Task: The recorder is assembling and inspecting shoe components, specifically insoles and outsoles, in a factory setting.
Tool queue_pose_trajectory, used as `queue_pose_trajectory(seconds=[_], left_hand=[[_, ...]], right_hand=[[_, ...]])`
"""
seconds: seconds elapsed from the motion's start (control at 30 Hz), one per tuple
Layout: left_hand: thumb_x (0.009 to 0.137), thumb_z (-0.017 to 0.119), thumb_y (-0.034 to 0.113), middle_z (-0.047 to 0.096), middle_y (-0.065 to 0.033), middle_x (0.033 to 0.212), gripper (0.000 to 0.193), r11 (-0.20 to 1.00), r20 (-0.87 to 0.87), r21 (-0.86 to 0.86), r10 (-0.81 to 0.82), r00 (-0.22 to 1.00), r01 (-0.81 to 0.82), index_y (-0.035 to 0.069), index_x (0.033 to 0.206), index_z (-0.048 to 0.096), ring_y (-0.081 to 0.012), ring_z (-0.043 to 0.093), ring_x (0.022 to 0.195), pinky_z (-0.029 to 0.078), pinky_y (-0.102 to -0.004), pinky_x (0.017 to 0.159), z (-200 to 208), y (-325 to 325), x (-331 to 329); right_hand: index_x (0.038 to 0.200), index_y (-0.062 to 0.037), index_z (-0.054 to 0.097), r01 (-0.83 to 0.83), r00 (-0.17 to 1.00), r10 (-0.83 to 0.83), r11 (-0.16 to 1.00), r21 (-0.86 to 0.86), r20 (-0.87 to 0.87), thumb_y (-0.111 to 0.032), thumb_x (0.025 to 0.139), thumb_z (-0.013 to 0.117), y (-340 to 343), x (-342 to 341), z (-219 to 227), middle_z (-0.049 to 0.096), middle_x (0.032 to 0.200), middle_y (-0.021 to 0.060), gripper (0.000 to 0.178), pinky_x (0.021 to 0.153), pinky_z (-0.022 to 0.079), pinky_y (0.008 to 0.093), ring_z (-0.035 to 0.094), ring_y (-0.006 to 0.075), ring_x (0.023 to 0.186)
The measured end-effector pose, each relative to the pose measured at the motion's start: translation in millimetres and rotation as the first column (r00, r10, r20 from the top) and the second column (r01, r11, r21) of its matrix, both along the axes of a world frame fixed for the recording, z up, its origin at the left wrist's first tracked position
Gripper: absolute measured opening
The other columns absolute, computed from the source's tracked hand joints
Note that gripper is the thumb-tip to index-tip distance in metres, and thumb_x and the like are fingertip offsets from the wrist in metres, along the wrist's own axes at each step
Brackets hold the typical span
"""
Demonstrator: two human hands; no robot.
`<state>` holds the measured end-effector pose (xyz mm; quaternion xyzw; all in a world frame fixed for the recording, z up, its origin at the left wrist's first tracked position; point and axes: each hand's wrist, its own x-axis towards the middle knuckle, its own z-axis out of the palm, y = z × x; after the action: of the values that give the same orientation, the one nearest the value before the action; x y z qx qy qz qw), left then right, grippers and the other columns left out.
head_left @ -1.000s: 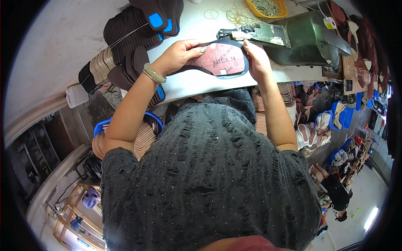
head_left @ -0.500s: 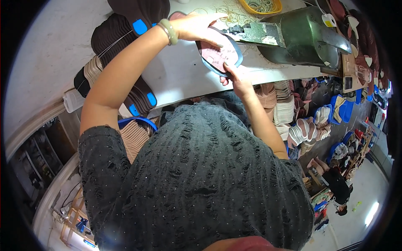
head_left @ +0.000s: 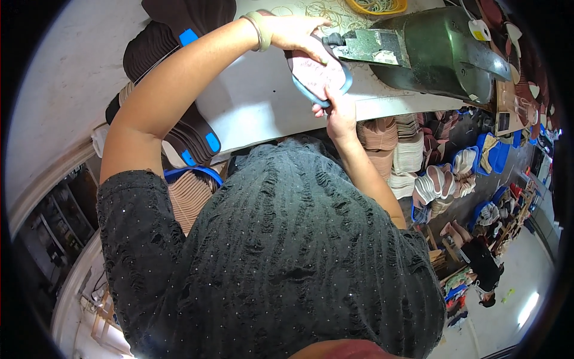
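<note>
A pink insole (head_left: 314,73) with a blue-grey rim lies beneath the front end of a green machine (head_left: 442,51). My left hand (head_left: 299,35), a pale bangle on its wrist, grips the far part of the insole, thumb on the pink face and other fingers reaching toward the machine. At the near end, my right hand (head_left: 341,116) pinches the edge, its thumb on top and fingers curled below. Part of the insole's far end is covered by my left hand. The machine's small working end meets the insole's right side.
Stacks of dark brown soles (head_left: 149,51) with blue labels stand on the white tabletop (head_left: 251,113) to the left. Rubber bands fill a yellow basket (head_left: 376,7) at the back. Below the table are a blue bin (head_left: 194,170) of tan pieces and stacked insoles (head_left: 406,149).
Both hands and the insole have shifted slightly right, and the insole has turned a little. My grip stays on it. The whole view has moved slightly too.
</note>
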<state>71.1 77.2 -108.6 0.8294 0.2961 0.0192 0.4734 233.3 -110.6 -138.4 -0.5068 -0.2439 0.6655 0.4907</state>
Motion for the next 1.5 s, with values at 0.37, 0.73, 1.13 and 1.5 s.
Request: queue_pose_trajectory(seconds=[0.37, 0.73, 1.13, 1.5], left_hand=[[0.078, 0.069, 0.030, 0.059, -0.0137, 0.108, 0.059, 0.998, -0.019, -0.038, -0.054, 0.998, 0.053, 0.005, 0.126, 0.049, -0.0209, 0.057, 0.095, 0.047, -0.0297, 0.086, 7.9, 8.9, -8.9], [0.086, 0.062, 0.019, 0.059, -0.0157, 0.118, 0.040, 0.949, 0.160, -0.220, -0.194, 0.968, 0.227, 0.002, 0.121, 0.056, -0.0222, 0.054, 0.109, 0.041, -0.0334, 0.096, 45.9, 18.4, -18.3], [0.089, 0.060, 0.015, 0.059, -0.0007, 0.093, 0.024, 0.837, -0.014, -0.436, 0.361, 0.932, -0.331, 0.006, 0.111, 0.056, -0.0056, 0.057, 0.081, 0.051, -0.0192, 0.068, 26.9, -34.9, -37.9], [0.088, 0.062, 0.020, 0.061, -0.0047, 0.103, 0.034, 0.833, 0.145, -0.293, 0.524, 0.839, -0.469, 0.002, 0.116, 0.056, -0.0096, 0.055, 0.092, 0.045, -0.0250, 0.083, 1.5, -70.6, -37.0]], right_hand=[[0.094, 0.0061, 0.061, -0.118, 0.992, 0.120, 0.992, -0.046, 0.039, -0.028, 0.094, 0.051, 20.8, -1.6, 10.8, 0.065, 0.069, 0.0124, 0.036, 0.048, 0.045, 0.0221, 0.059, 0.0124, 0.053], [0.096, 0.0043, 0.060, -0.144, 0.989, 0.145, 0.988, -0.049, 0.017, -0.027, 0.094, 0.052, 49.2, -10.7, 18.0, 0.063, 0.067, 0.0112, 0.033, 0.046, 0.043, 0.0215, 0.056, 0.0121, 0.049], [0.084, 0.0008, 0.064, -0.136, 0.978, 0.149, 0.986, -0.092, 0.145, -0.027, 0.090, 0.060, 60.9, -2.0, 20.1, 0.061, 0.063, 0.0080, 0.029, 0.040, 0.038, 0.0186, 0.054, 0.0081, 0.047], [0.084, 0.0003, 0.065, -0.172, 0.981, 0.175, 0.985, -0.032, 0.088, -0.027, 0.087, 0.064, 50.6, 3.0, 19.1, 0.063, 0.064, 0.0083, 0.027, 0.047, 0.040, 0.0208, 0.054, 0.0089, 0.049]])
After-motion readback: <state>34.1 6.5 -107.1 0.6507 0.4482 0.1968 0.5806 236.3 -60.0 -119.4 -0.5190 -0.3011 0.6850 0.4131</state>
